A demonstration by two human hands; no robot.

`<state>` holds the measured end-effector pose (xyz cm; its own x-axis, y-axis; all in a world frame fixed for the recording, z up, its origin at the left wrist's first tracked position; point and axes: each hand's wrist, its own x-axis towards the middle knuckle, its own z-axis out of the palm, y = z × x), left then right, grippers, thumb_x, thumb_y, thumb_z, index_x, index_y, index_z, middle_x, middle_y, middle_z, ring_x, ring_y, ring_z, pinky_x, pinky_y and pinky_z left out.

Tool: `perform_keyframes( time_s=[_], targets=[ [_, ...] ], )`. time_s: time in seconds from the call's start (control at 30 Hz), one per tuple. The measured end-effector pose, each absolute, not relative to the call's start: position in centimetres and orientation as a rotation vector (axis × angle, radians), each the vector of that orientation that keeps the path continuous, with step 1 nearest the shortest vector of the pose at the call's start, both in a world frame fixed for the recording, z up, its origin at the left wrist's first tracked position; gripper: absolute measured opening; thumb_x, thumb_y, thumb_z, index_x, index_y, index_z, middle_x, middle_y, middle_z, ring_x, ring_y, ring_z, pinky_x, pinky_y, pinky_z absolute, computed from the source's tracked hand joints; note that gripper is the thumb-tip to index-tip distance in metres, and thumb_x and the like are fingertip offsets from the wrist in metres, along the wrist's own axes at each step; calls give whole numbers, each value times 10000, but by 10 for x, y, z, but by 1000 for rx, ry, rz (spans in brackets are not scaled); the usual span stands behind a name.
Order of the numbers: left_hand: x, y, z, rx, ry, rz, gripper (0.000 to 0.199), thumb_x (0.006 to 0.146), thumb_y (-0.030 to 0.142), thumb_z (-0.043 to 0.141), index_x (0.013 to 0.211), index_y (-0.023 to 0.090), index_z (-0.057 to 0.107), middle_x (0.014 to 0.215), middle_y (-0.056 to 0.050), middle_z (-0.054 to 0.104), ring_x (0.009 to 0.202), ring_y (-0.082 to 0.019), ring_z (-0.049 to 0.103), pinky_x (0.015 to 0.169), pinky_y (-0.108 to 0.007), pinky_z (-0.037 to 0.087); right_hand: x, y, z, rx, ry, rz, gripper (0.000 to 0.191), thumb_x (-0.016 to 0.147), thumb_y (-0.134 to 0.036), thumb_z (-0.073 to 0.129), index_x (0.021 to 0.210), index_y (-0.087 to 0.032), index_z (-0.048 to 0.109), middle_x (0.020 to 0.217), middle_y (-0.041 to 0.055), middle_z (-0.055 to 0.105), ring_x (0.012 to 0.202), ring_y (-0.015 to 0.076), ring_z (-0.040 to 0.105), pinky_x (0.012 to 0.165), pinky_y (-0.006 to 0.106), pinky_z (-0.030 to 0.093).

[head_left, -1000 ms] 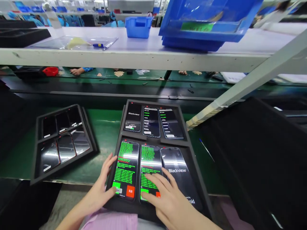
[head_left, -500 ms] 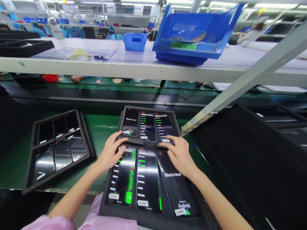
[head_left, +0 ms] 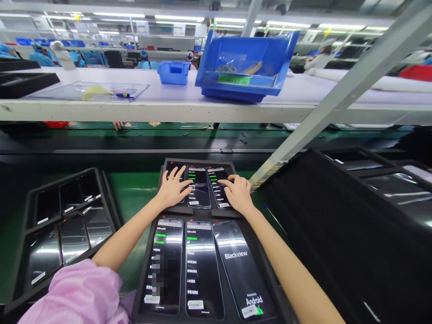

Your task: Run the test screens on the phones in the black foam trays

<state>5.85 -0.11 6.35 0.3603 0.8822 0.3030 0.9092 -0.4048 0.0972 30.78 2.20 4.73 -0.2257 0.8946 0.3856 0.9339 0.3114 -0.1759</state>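
A black foam tray (head_left: 143, 274) in front of me holds several phones in two rows, screens up. My left hand (head_left: 173, 188) is open with fingers spread; it covers most of the back-left phone (head_left: 169, 166), and its thumb and index finger reach the back-middle phone (head_left: 200, 194). My right hand (head_left: 239, 191) holds nothing, its index finger stretched onto the screen of the back-right phone (head_left: 216, 192). Green and white text lists fill the front-left phone (head_left: 167, 265) and front-middle phone (head_left: 204, 279). The front-right phone (head_left: 239, 274) shows a Blackview and Android start screen.
Left of me lies another black tray (head_left: 20, 270) of dark-screened phones. A large black box or case (head_left: 337, 225) stands at right, beside a slanting metal post (head_left: 303, 130). The white shelf (head_left: 135, 110) ahead carries blue bins (head_left: 246, 58). People in blue sit farther back.
Both hands have moved from the gap between the rows onto the back-row phones. The front-left and front-middle phones have lost their green side columns. My view has shifted slightly.
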Motion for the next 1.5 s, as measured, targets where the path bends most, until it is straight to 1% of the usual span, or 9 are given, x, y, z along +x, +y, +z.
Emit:
perform_keyframes(
  time_s=[0.27, 0.4, 0.53, 0.7, 0.77, 0.87, 1.0, 1.37, 1.5],
  targets=[
    [60, -1, 71, -2573, -1784, -613, 327, 892, 389, 416, 1156, 315, 594, 1417, -62, 373, 1317, -331, 261, 1041, -583, 150, 305, 15, 57, -1627, -2197, -210, 365, 820, -169, 358, 1017, -256, 652, 1166, 93, 460, 1124, 248, 400, 990, 517, 257],
    [46, -36, 72, -2443, -2108, -1021, 373, 892, 335, 385, 1245, 286, 497, 1455, -84, 269, 1341, -292, 220, 1047, -562, 180, 312, -17, 65, -1644, -2174, -199, 375, 832, -160, 344, 1076, -231, 620, 1179, 109, 444, 1138, 257, 391, 990, 525, 266],
    [25, -99, 58, -2432, -2426, -1499, 517, 840, 344, 440, 1337, 250, 335, 1486, -98, 154, 1375, -272, 135, 1078, -509, 194, 312, -83, 67, -1443, -2355, -88, 340, 878, -202, 325, 1047, -250, 617, 1152, 89, 468, 1127, 233, 407, 1011, 525, 243],
    [17, -157, 39, -2267, -2742, -2052, 657, 764, 269, 440, 1372, 238, 191, 1482, -94, 203, 1345, -272, 245, 1086, -473, 238, 304, -139, 67, -1133, -2634, 69, 297, 894, -280, 367, 1094, -282, 588, 1196, 78, 476, 1110, 229, 418, 1008, 527, 232],
    [21, -165, 37, -2240, -2769, -2169, 718, 705, 222, 441, 1370, 215, 171, 1483, -98, 208, 1356, -265, 218, 1099, -457, 222, 300, -143, 66, -1106, -2658, 97, 310, 900, -266, 349, 1094, -284, 590, 1191, 79, 485, 1099, 230, 430, 1005, 537, 228],
    [27, -167, 38, -2287, -2769, -2219, 785, 640, 181, 438, 1371, 192, 151, 1493, -90, 193, 1379, -244, 140, 1126, -426, 159, 296, -139, 65, -1121, -2658, 146, 339, 905, -236, 321, 1092, -293, 598, 1188, 75, 491, 1105, 232, 437, 1010, 555, 221],
    [30, -167, 41, -2267, -2806, -2216, 817, 631, 170, 430, 1382, 174, 108, 1501, -94, 162, 1387, -230, 105, 1133, -420, 121, 295, -137, 63, -1117, -2686, 223, 343, 903, -230, 325, 1091, -319, 598, 1204, 61, 488, 1130, 230, 431, 1022, 571, 217],
    [34, -163, 45, -2306, -2788, -2107, 759, 702, 175, 484, 1382, 207, 149, 1479, -83, 226, 1367, -227, 189, 1116, -398, 196, 291, -138, 64, -1131, -2710, 220, 353, 906, -237, 320, 1099, -336, 599, 1213, 54, 495, 1132, 224, 442, 1028, 571, 228],
    [30, -172, 49, -2284, -2879, -2049, 777, 727, 203, 465, 1409, 213, 92, 1496, -93, 190, 1367, -237, 197, 1107, -418, 216, 299, -143, 66, -1115, -2668, 164, 360, 902, -249, 316, 1108, -332, 599, 1198, 62, 499, 1111, 230, 445, 1013, 572, 233]
  ],
)
